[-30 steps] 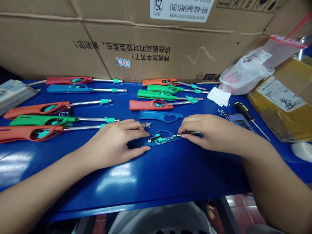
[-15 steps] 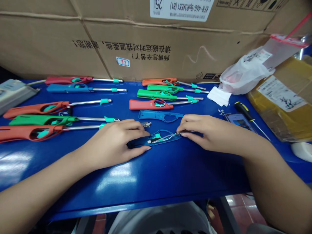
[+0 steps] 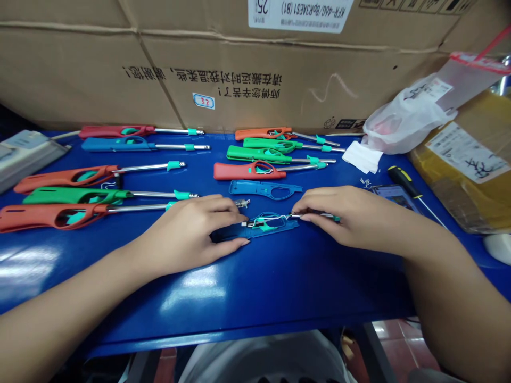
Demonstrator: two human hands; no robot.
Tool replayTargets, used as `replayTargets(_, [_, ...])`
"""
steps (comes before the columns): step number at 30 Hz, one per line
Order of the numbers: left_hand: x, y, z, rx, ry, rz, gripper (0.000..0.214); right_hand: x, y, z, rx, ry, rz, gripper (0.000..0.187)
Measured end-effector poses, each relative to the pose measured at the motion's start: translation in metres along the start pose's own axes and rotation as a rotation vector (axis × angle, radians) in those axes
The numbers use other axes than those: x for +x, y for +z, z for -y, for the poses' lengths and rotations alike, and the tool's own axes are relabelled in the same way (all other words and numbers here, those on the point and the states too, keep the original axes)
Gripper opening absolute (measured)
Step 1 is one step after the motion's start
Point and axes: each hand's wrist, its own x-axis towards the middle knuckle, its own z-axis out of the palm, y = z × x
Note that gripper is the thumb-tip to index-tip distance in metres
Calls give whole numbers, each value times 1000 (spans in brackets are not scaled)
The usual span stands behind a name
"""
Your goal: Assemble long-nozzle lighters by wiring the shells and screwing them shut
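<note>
View from the head: metal tube (image 3: 296,215) with attached white wires (image 3: 273,217), just lifted off the nose of the blue half-shell (image 3: 275,232) on the table (image 3: 303,282), with seating there seemingly unfinished. Tube pinched between closed thumb and fingertips of the right hand (image 3: 325,210); rear of the shell held between bent fingers and thumb of the left hand (image 3: 202,226), contact partly hidden. Differs from the preceding frame in wires shifted from near rim toward far rim.
</note>
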Motion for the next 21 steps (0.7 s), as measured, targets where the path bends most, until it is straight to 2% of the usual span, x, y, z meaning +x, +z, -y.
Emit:
replayTargets(10, [0,0,-1,23,15,-11,31,1,2,0,17,89,124,27])
replayTargets(16, [0,0,-2,52,26,-17,32,0,0,1,7,85,116,27])
replayTargets(21, [1,0,-8,55,12,-85,36,0,0,3,7,41,65,25])
